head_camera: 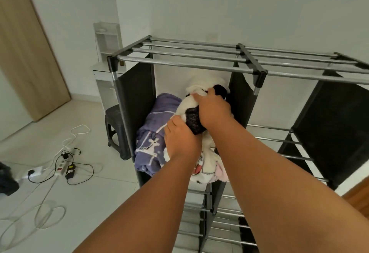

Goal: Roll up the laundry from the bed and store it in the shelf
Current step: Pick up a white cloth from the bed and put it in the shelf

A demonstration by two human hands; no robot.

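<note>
Fingers (201, 98) of both hands pressed on white-and-black bundle (192, 120), beside purple roll (153, 133)

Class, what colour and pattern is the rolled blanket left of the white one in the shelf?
Purple blanket with white reindeer figures, clearest in the head view.

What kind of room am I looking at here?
Probably a bedroom or laundry corner of a home. Both hands press a rolled white fleece garment into a metal-and-fabric storage shelf beside a purple reindeer blanket; a power strip lies on the tiled floor.

left compartment: purple roll (151, 133), white bundle (207, 164) fill it | right compartment (279, 113): apparently open | top bars (179, 64) overhead
</note>
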